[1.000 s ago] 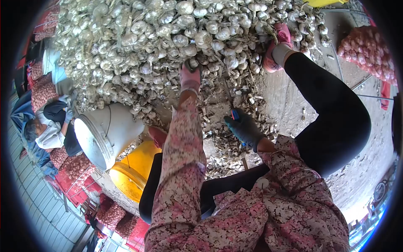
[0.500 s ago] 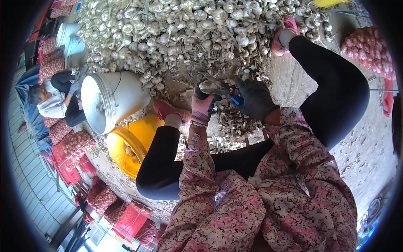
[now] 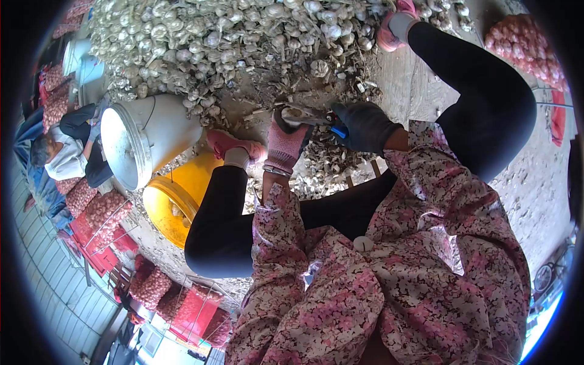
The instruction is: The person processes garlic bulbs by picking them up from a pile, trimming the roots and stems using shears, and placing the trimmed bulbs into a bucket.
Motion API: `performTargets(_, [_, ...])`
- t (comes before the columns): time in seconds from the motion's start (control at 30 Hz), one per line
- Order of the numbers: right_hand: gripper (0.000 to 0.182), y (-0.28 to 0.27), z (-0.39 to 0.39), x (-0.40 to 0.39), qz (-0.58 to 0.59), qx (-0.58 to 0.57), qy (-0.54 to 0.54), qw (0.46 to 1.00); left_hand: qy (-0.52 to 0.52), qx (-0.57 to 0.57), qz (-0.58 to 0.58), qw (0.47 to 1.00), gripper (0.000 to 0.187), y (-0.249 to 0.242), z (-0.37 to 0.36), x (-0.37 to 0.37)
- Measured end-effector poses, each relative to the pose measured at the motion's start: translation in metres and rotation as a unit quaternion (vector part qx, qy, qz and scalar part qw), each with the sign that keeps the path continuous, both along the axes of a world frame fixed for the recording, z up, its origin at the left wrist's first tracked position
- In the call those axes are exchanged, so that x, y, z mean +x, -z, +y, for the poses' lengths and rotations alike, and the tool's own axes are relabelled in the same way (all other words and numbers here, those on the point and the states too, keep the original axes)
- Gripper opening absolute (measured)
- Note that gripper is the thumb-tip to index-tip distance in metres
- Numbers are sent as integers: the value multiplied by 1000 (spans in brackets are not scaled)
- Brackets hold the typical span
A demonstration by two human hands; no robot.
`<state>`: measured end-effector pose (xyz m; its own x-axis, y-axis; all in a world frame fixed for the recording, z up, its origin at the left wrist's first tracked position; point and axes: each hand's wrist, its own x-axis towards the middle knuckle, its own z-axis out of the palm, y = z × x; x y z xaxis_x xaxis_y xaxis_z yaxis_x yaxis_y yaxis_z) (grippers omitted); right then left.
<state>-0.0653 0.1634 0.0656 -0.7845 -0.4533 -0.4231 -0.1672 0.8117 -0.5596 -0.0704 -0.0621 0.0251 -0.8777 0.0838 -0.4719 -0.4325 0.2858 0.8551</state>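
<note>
My left hand (image 3: 287, 143), in a pink glove with dark fingertips, is closed around a garlic bulb (image 3: 293, 114) whose stem points right. My right hand (image 3: 367, 128), gloved in dark grey, grips pruning shears (image 3: 339, 130) by their blue handle. The shears' head lies against the stem side of the bulb; exactly where the blades sit is hard to make out. Beyond both hands spreads a large heap of garlic (image 3: 237, 42) with dry stems. Cut stems and scraps (image 3: 331, 155) litter the ground below the hands.
A white bucket (image 3: 164, 131) and a yellow bucket (image 3: 196, 173) with some garlic stand to the left. Another person (image 3: 67, 152) sits farther left, near filled red net sacks (image 3: 103, 210). A net sack of garlic (image 3: 526, 52) lies at upper right.
The view has shifted, so the heap and buckets sit farther up and left. My left hand has turned slightly around the bulb, and the right hand with the shears stays close beside it.
</note>
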Motion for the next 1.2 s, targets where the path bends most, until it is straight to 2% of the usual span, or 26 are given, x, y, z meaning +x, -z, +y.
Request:
performTargets(0.03, [61, 1, 0, -1, -24, 13, -4, 1000, 3, -3, -5, 1000, 46, 2, 0, 0])
performTargets(0.13, [56, 15, 2, -4, -54, 28, 0, 998, 57, -84, 92, 991, 42, 9, 1, -1])
performTargets(0.2, [52, 30, 6, -6, -55, 31, 9, 998, -5, 73, -102, 992, 39, 14, -1, -5])
performTargets(0.23, [43, 37, 10, -8, -56, 33, 21, 998, -2, 73, -100, 992, 39, 17, 1, -3])
performTargets(0.27, [37, 44, 13, -11, -56, 35, 33, 997, 3, 129, -40, 991, 39, 22, 5, 1])
performTargets(0.3, [37, 50, 15, -11, -54, 33, 36, 997, 6, 184, 19, 983, 39, 9, 16, 2])
performTargets(0.33, [39, 56, 15, -11, -103, 41, 103, 988, -25, 214, 63, 974, 41, -7, 24, 6])
performTargets(0.37, [41, 57, 15, -14, -148, 50, 167, 974, -26, 213, 70, 974, 41, -5, 20, 5])
performTargets(0.43, [45, 54, 14, -3, -123, 8, 204, 971, -112, 311, -27, 943, 44, 1, 6, 3])
performTargets(0.47, [49, 49, 13, 3, -103, -32, 244, 964, -113, 262, -2, 958, 34, 10, -4, 1])
performTargets(0.5, [49, 41, 12, 9, -97, -31, 243, 965, -97, 314, 15, 944, 24, 16, -14, -4])
performTargets(0.57, [51, 25, 4, 22, -130, -146, 243, 950, -120, 485, -27, 866, 19, 11, -26, -11])
performTargets(0.6, [50, 13, -1, 32, -114, -191, 268, 938, -246, 565, -92, 782, 24, -12, -12, -9])
performTargets(0.7, [49, -6, -12, 45, -95, -238, 257, 932, -292, 523, -94, 795, 31, -43, 13, 1])
performTargets(0.77, [50, -8, -16, 46, -102, -228, 249, 936, -281, 526, -118, 794, 37, -46, 20, 8])
performTargets(0.83, [49, 1, -17, 47, -46, -258, 229, 938, -229, 516, -152, 811, 47, -41, 27, 16])
performTargets(0.87, [49, 1, -16, 46, -46, -257, 230, 937, -218, 475, -132, 842, 53, -38, 29, 21])
performTargets(0.9, [47, 1, -14, 44, -79, -239, 240, 938, -218, 476, -135, 841, 53, -33, 28, 22])
performTargets(0.97, [45, 6, -9, 43, -114, -216, 253, 936, -179, 334, -66, 923, 50, -26, 26, 20])
performTargets(1.0, [42, 13, -9, 44, -140, -231, 253, 929, -140, 330, -48, 932, 40, -26, 24, 19])
performTargets(1.03, [40, 18, -8, 43, -166, -246, 253, 921, -139, 331, -53, 932, 40, -23, 26, 15])
performTargets(1.07, [35, 17, -12, 42, -247, -281, 283, 883, -125, 352, -36, 927, 38, -15, 25, 11])
performTargets(1.1, [35, 14, -16, 38, -249, -282, 286, 881, -112, 372, -18, 921, 36, -4, 22, 7])
performTargets(1.13, [35, 11, -21, 36, -305, -320, 311, 841, -198, 498, -97, 839, 35, 10, 21, 3])
performTargets(1.17, [34, 10, -23, 34, -359, -356, 335, 795, -198, 495, -102, 840, 35, 14, 22, -2])
performTargets(1.2, [41, 20, -27, 36, -258, -375, 317, 832, -196, 500, -120, 835, 35, 19, 24, -6])
